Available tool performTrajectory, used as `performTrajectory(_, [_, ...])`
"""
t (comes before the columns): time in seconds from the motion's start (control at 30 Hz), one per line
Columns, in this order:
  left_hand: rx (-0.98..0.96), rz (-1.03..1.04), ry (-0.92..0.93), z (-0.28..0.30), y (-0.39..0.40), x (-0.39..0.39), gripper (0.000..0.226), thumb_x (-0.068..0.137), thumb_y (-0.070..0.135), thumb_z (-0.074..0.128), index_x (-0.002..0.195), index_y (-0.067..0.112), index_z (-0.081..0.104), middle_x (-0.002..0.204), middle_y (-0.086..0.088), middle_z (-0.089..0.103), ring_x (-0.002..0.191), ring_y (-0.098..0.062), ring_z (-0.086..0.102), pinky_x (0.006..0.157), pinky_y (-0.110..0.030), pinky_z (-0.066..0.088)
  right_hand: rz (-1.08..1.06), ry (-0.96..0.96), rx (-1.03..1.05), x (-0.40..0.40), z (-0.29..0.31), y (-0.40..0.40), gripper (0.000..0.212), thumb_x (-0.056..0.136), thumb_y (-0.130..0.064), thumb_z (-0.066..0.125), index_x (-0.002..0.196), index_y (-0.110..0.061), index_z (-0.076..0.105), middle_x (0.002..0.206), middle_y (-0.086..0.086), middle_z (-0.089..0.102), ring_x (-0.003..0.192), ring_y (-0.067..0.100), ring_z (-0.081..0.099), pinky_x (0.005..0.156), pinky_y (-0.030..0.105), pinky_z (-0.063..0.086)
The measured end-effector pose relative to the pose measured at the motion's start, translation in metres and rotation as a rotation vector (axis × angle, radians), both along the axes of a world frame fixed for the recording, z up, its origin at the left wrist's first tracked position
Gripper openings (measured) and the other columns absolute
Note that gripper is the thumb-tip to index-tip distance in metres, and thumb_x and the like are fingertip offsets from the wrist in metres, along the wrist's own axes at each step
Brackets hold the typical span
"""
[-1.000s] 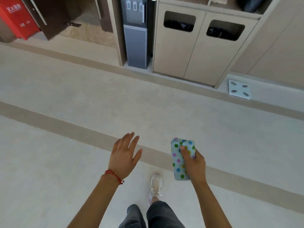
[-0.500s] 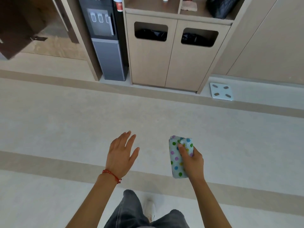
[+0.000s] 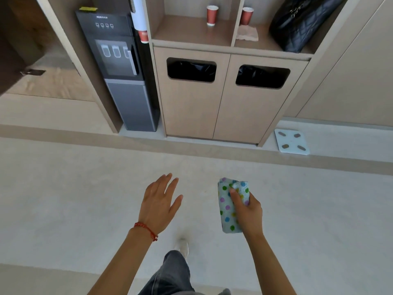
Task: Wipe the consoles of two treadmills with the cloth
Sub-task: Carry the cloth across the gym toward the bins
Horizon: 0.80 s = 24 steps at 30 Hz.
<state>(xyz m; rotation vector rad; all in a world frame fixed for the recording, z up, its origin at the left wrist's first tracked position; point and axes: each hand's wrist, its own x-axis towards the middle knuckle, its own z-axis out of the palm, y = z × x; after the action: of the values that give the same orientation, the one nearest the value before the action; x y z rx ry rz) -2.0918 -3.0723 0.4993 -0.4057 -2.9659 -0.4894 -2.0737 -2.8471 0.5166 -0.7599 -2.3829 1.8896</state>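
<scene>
A folded light-blue cloth with coloured dots is held upright in my right hand, with the thumb across its upper part. My left hand hovers beside it at the same height, palm down, fingers spread, holding nothing; a red string bracelet circles its wrist. Both hands hang over pale floor. No treadmill or console is in view.
Ahead stands a beige cabinet with two bin openings lined in black, and shelves above holding red paper cups and a black quilted bag. A dark water dispenser stands to its left. A white bathroom scale lies on the floor at right.
The view has closed in on the cabinet and tilted up, revealing the shelves, cups and bag. My legs step forward. Both hands keep their pose, the cloth still gripped.
</scene>
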Motion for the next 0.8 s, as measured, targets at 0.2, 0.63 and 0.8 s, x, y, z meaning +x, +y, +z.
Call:
performTrajectory(0.2, [-0.021, -0.061, 0.019, 0.016, 0.000, -0.131, 0.066, 0.099, 0.049, 0.015, 0.120, 0.006, 0.061, 0.124, -0.016, 0.059, 0.112, -0.032, 0.058, 0.090, -0.048, 0.047, -0.032, 0.029, -0.003, -0.118, 0.015, -0.009, 0.016, 0.088, -0.030, 0.059, 0.074, -0.023, 0.057, 0.073, -0.004, 0.065, 0.067, 0.012, 0.063, 0.054, 0.018, 0.046])
performTrajectory(0.63, [-0.024, -0.025, 0.021, 0.003, 0.040, -0.360, 0.067, 0.099, 0.049, 0.016, 0.119, 0.004, 0.061, 0.122, -0.018, 0.061, 0.110, -0.034, 0.059, 0.090, -0.049, 0.044, -0.025, 0.040, 0.008, -0.353, 0.003, 0.034, 0.015, 0.088, -0.032, 0.059, 0.079, -0.020, 0.057, 0.073, -0.004, 0.065, 0.064, 0.007, 0.063, 0.045, 0.008, 0.046])
performTrajectory(0.8, [-0.012, 0.008, 0.039, 0.017, 0.061, -0.444, 0.066, 0.099, 0.048, 0.015, 0.119, 0.005, 0.061, 0.123, -0.016, 0.060, 0.111, -0.033, 0.058, 0.090, -0.047, 0.045, 0.018, 0.039, 0.001, -0.451, 0.019, 0.054, 0.017, 0.087, -0.032, 0.060, 0.075, -0.021, 0.057, 0.072, -0.004, 0.066, 0.064, 0.010, 0.064, 0.049, 0.014, 0.048])
